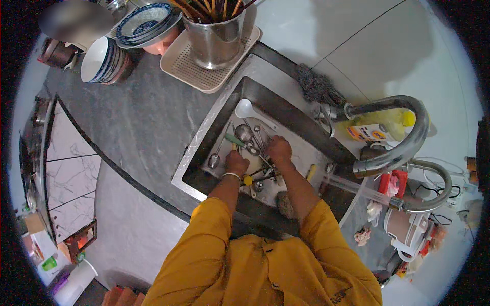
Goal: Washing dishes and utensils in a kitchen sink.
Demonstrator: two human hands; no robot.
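Observation:
Both hands are down inside a dark sink (249, 83) among loose utensils. My left hand (236, 164), with a bangle at the wrist, is closed around something thin near a green-handled utensil (234, 140); what it holds is unclear. My right hand (279, 150) is curled over the ends of thin metal utensils; its grip is partly hidden. A white ladle (244, 108) lies toward the back, with a metal ladle (244, 132) in front of it. One metal spoon (213, 160) lies left of my left hand. A yellow-handled utensil (311, 172) lies to the right.
A curved metal faucet (411, 111) stands at the right, beside a yellow detergent bottle (377, 126). Behind the sink, a metal pot of chopsticks (214, 42) stands on a beige perforated tray (208, 86). Stacked bowls (97, 61) sit at the back left. A dark scrubber (285, 204) lies near my right forearm.

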